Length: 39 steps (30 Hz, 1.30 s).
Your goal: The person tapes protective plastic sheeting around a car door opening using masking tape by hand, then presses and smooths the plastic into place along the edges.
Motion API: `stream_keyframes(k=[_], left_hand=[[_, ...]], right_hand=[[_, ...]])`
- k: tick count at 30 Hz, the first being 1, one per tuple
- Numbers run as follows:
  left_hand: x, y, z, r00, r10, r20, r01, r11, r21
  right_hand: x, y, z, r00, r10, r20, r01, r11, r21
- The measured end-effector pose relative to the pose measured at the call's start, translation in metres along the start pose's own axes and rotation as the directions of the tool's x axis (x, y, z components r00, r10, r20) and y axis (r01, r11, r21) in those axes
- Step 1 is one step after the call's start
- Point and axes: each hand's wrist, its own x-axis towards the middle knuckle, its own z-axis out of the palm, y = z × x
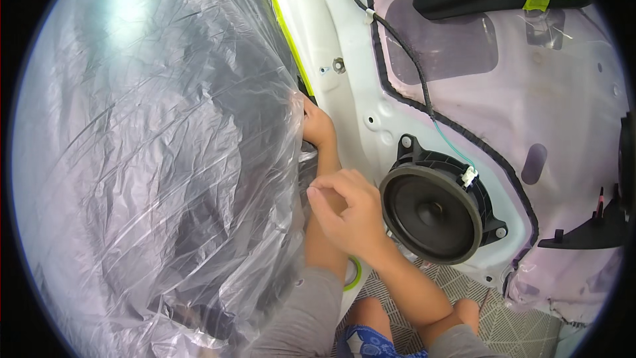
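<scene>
Thin clear plastic film (198,159), wrinkled and shiny, covers the large panel at the left. My left hand (316,122) reaches up to the film's right edge, beside a strip of yellow-green tape (285,30); its fingertips are hidden behind the film and the panel edge, so its hold cannot be told. Lower down, my right hand (348,206) is over my left forearm, thumb and forefinger tips brought together near the film's edge, with nothing visible between them. A round black loudspeaker (431,214) is mounted on the white vehicle door panel (343,104) right of my right hand.
A wiring harness (415,57) runs down to the speaker's white connector (469,177). A black sealant line borders the translucent door membrane (497,99). A roll of green tape (353,274) lies partly behind my left arm. Black parts protrude at the right. Patterned flooring (521,323) shows below.
</scene>
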Motion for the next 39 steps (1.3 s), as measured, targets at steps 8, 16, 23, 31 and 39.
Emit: stream_keyframes(k=[8,16,23,31,39], left_hand=[[0.011,0.039,0.004,0.999,-0.026,0.040,0.017,0.979,0.202],[0.054,-0.015,-0.010,0.865,0.372,0.336,-0.501,0.597,0.627],[0.042,-0.012,0.000,0.900,0.328,0.288,-0.435,0.716,0.545],[0.023,0.034,0.002,0.978,-0.163,0.132,0.153,0.985,0.084],[0.013,0.016,-0.012,0.995,-0.088,0.038,0.086,0.995,0.054]], right_hand=[[-0.069,-0.026,-0.059,0.960,0.038,0.276,-0.060,0.996,0.071],[-0.202,-0.033,-0.130,0.725,0.459,0.514,-0.593,0.796,0.125],[-0.287,-0.045,-0.177,0.456,0.801,0.389,-0.876,0.480,0.039],[-0.265,-0.054,-0.171,0.472,0.787,0.397,-0.840,0.539,-0.069],[-0.262,-0.053,-0.176,0.464,0.745,0.479,-0.828,0.557,-0.065]])
